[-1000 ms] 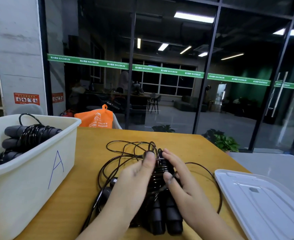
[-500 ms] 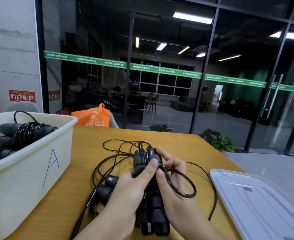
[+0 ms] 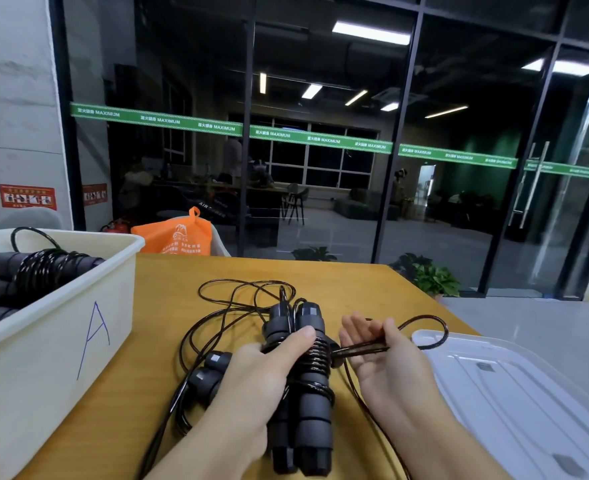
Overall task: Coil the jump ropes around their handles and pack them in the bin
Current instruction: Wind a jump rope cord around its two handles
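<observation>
- The left hand (image 3: 251, 379) grips a pair of black jump-rope handles (image 3: 310, 403) held side by side, the thumb curled over the coils of cord wound round their upper middle.
- The right hand (image 3: 379, 355) pinches a doubled length of the black cord (image 3: 359, 349) just beside the coils — its fingers are curled round it, and a loop (image 3: 438, 327) sticks out past them to the right.
- The handles lie lengthwise toward the viewer, low over the wooden table (image 3: 168, 306); whether they touch it I cannot tell.
- Loose cord (image 3: 230, 299) sprawls in loops on the table beyond the handles.
- A second pair of handles (image 3: 206, 375) lies just left of the left hand, partly hidden by it.
- The white bin (image 3: 61, 341), marked with a blue "A", stands at the left edge of the table — already holding coiled ropes (image 3: 33, 271).
- A clear plastic lid (image 3: 515, 400) lies flat at the right.
- An orange bag (image 3: 175, 233) sits behind the table's far edge.
</observation>
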Available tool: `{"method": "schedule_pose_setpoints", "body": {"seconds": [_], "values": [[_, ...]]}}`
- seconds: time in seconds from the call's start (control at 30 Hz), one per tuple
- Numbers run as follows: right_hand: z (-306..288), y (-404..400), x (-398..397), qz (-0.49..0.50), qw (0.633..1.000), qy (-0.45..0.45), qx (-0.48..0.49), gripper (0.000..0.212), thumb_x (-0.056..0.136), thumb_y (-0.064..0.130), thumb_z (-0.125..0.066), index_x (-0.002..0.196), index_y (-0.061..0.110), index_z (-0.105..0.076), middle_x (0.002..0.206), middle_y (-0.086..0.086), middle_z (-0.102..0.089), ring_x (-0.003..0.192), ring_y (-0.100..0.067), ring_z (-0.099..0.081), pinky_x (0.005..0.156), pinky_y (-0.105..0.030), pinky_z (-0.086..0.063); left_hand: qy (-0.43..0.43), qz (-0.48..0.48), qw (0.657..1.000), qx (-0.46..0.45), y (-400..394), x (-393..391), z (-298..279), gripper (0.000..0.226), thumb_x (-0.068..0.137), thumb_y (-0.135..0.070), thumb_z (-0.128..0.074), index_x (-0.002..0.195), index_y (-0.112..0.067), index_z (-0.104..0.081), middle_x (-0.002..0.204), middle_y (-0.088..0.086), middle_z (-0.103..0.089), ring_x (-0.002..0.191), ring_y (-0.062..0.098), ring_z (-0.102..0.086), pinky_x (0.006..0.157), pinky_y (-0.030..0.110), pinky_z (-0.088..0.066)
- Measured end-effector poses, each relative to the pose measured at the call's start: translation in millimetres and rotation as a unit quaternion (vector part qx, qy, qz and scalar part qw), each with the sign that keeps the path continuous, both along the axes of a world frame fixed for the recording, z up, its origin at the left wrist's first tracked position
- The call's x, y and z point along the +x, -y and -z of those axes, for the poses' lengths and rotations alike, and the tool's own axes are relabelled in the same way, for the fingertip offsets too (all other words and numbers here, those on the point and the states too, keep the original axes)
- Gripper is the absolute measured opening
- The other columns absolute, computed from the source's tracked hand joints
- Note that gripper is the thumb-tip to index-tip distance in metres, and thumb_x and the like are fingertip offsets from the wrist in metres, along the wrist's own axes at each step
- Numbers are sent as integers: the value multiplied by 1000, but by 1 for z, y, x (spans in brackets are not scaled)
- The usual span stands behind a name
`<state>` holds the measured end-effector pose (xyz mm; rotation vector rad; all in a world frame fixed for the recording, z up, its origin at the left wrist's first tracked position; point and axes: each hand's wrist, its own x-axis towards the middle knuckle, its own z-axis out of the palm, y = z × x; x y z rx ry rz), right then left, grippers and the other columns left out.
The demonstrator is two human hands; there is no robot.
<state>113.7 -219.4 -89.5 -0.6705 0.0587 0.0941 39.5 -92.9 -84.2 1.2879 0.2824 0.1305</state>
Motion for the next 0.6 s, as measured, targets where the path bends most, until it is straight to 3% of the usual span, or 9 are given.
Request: {"method": "schedule_pose_setpoints", "body": {"seconds": [0.07,0.17,0.23,0.3,0.37,0.43,0.5,0.6], "values": [[-4,3,1,8,999,-20,49,28,106,22,-33,87,8,-48,51,0,-47,38,-11,-47,40,-25,-50,-1,7,1000,-4,-2,1,0,44,77,-33,-74,102,2,-63,85,22,-71,64,32,-67,60,42,-57],[-5,5,1,38,995,21,-95,22,106,17,-35,87,12,-46,45,7,-30,33,-6,-25,33,-19,-28,9,13,999,33,1,-1,1,37,78,-34,-73,94,-1,-66,89,23,-71,71,36,-69,67,47,-59],[-5,1,-3,54,964,88,-245,17,103,22,-41,87,16,-44,48,9,-34,37,-4,-29,38,-20,-29,14,3,998,58,4,-2,1,37,77,-38,-74,90,-4,-67,89,22,-71,80,39,-70,73,51,-58],[-7,-3,-12,35,922,154,-355,15,101,38,-41,97,25,-44,56,12,-40,45,-3,-35,47,-22,-33,11,-16,998,68,6,-2,2,46,74,-48,-73,90,-6,-66,88,20,-72,80,37,-70,73,51,-58],[-5,-5,-20,14,866,229,-444,33,92,59,-32,113,36,-42,75,15,-47,60,0,-49,62,-21,-37,2,-50,996,80,7,-1,2,51,75,-61,-63,86,-11,-64,85,13,-73,77,28,-70,69,42,-59],[-2,-6,-28,-6,812,298,-501,47,89,69,-19,124,42,-34,94,22,-53,83,18,-54,72,-10,-39,-8,-80,990,112,8,-1,0,53,80,-69,-44,80,-18,-59,82,4,-70,76,17,-65,70,33,-53],[-2,-5,-32,-11,772,320,-549,52,83,66,-19,127,42,-27,95,19,-57,87,17,-53,74,-9,-42,-12,-108,986,128,10,-2,-1,56,84,-70,-30,78,-22,-58,83,2,-68,80,15,-62,79,35,-52],[-2,-4,-30,22,716,342,-608,48,82,58,-27,127,40,-23,83,7,-54,79,1,-54,71,-21,-45,-21,-131,983,127,10,-2,-1,48,92,-61,-32,78,-22,-57,86,5,-68,83,21,-64,87,44,-53]]}}
